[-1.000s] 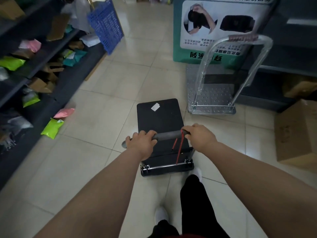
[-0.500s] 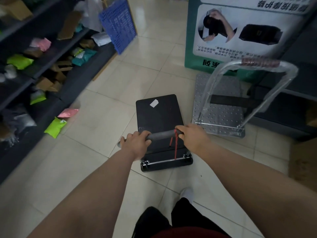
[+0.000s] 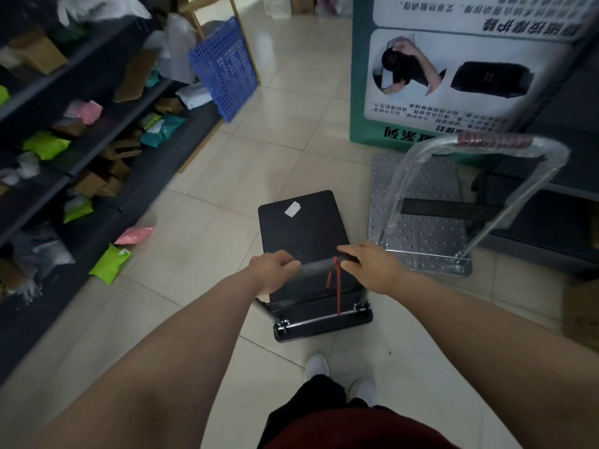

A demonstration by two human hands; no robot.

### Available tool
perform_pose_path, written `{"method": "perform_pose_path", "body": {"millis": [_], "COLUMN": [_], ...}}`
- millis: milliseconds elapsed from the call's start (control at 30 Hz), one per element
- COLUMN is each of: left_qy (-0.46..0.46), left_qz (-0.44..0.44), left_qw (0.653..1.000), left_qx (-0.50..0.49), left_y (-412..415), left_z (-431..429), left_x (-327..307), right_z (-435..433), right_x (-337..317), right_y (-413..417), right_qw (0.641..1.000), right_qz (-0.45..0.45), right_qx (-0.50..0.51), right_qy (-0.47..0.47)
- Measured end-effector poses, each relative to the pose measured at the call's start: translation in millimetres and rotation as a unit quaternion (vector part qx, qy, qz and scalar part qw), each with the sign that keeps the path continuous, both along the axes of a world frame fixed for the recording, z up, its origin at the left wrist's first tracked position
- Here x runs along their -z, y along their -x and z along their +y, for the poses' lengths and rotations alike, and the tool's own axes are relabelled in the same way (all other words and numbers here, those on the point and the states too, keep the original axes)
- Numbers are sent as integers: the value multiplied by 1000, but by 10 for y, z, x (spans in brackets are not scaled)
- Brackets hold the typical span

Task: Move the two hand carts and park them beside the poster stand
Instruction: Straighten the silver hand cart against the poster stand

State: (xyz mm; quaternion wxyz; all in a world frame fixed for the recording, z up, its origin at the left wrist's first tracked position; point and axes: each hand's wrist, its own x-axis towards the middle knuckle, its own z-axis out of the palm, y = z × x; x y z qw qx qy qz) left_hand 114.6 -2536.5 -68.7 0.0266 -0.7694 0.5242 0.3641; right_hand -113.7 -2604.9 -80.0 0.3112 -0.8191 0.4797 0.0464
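A small black hand cart [image 3: 303, 228] with a white sticker on its deck stands on the tiled floor in front of me. My left hand [image 3: 272, 270] and my right hand [image 3: 369, 265] both grip its grey handle bar [image 3: 316, 264], from which a red cord hangs. To its right stands a silver perforated hand cart [image 3: 421, 218] with a plastic-wrapped handle, its front end close to the base of the green-and-white poster stand [image 3: 453, 76].
Dark shelving [image 3: 81, 150] full of parcels lines the left side, with a green bag [image 3: 110, 264] and a pink bag on the floor by it. A blue crate [image 3: 225, 66] leans at the shelf's end. More dark shelving and a cardboard box [image 3: 580, 312] are at right.
The black cart has rolled forward with me, drawing alongside the silver cart and closer to the poster stand. Both hands have stayed on the handle.
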Motion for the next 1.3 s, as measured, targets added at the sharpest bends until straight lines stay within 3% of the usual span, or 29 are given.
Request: {"method": "perform_pose_path", "body": {"millis": [200, 300, 567, 833, 1100, 1300], "left_qy": [52, 53, 63, 70, 125, 214], "left_qz": [7, 0, 36, 31, -6, -46], "left_qw": [997, 993, 978, 975, 969, 961], "left_qx": [65, 110, 195, 208, 212, 170], "left_y": [94, 182, 600, 1299, 2411, 2995], "left_z": [-581, -848, -1380, -2209, -3045, -3420], "left_x": [-175, -208, -162, -140, -197, -293], "right_z": [-172, -233, -348, -1013, -1998, -2549], "right_x": [-155, -201, -172, -169, -151, -220], "right_y": [161, 265, 704, 1440, 2471, 3054], "right_qw": [993, 992, 977, 964, 967, 969], "right_qz": [15, 56, 55, 60, 52, 56], "right_qx": [106, 96, 203, 255, 241, 196], "right_qy": [45, 59, 38, 48, 64, 139]}}
